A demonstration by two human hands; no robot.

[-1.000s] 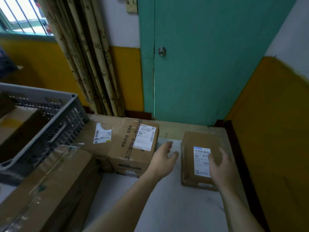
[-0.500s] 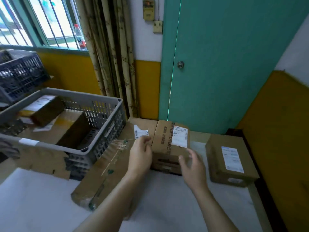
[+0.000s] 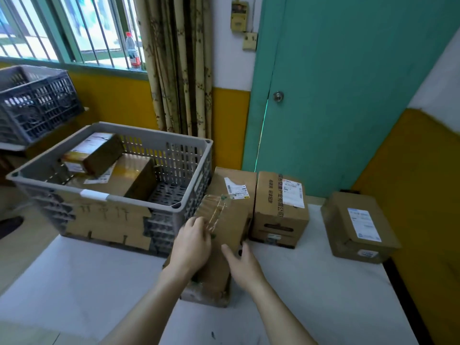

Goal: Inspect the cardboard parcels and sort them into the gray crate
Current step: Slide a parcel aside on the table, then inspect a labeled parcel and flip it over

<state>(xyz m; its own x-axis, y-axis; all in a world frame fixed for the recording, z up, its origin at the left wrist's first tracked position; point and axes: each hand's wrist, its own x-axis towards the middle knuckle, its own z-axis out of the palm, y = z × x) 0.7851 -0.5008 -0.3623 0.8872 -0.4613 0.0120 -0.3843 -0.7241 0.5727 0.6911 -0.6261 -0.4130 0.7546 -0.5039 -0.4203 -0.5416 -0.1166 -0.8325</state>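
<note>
On the far left, a dark crate (image 3: 37,103) is sitting on a ledge under the barred window (image 3: 67,28), with a plastic bottle (image 3: 133,49) standing on the sill beside the curtain (image 3: 179,63). Nearer, the gray crate (image 3: 159,143) is resting on the white table (image 3: 74,282), its front wall lined with cardboard; two parcels are lying inside it, a small parcel (image 3: 93,153) tilted on top of a flat parcel (image 3: 124,174). Just beside the crate's right corner, a long parcel (image 3: 224,225) wrapped in clear tape is lying on the table, running from the near edge back toward the wall. The left hand (image 3: 193,245) is resting flat on the left of its top face, fingers spread and not closed around anything. The right hand (image 3: 245,263) is touching the parcel's right edge, fingers extended and apart, gripping nothing as far as can be seen. Behind the long parcel, a labelled parcel (image 3: 236,185) is lying against the wall, touching a printed box (image 3: 280,207) to its right, which is standing in front of the teal door (image 3: 348,83). Well apart, near the table's right edge by the yellow wall (image 3: 423,183), a last parcel (image 3: 358,225) with a white label is sitting alone.
</note>
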